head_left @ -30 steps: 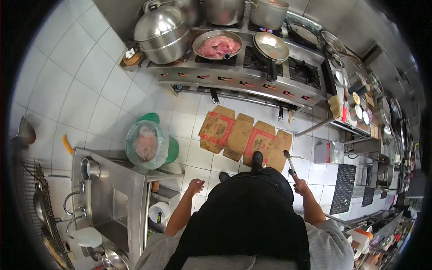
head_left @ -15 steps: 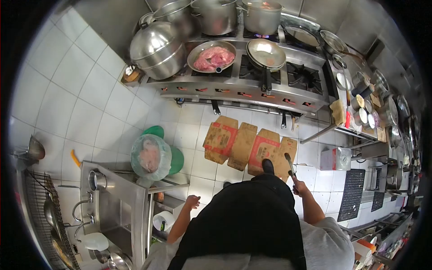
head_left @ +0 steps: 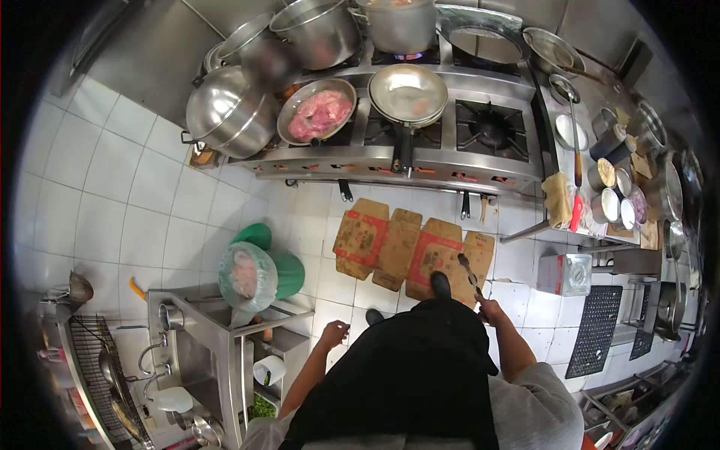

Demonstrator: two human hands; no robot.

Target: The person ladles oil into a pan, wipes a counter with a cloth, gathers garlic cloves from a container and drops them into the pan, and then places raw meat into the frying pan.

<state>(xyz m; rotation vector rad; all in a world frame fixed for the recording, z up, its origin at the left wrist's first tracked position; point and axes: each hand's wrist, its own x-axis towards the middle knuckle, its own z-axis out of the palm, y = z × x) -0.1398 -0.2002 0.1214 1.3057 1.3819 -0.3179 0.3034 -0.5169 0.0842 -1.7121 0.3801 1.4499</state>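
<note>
My right hand (head_left: 491, 312) is wrapped round the handle end of metal tongs (head_left: 469, 273), which point forward over the flattened cardboard (head_left: 392, 247) on the floor. My left hand (head_left: 335, 333) hangs at my other side with loosely bent fingers and nothing visible in it. Ahead, on the stove (head_left: 337, 161), raw meat (head_left: 321, 117) lies in a pan (head_left: 284, 122). To its right sits a stack of frying pans (head_left: 407, 92), handles toward me. Neither hand touches the stove or the pans.
Large pots (head_left: 315, 34) stand along the back burners, one over a lit flame. At left are a steel sink (head_left: 196, 379) and a green bin (head_left: 288, 273) with a plastic liner. A side counter (head_left: 555, 154) with containers and ladles runs along the right. A black mat (head_left: 594, 330) lies on the floor.
The view has shifted toward the stove, which now appears nearer. My right hand still grips the tongs, raised slightly. My left hand has moved a little to the right in view.
</note>
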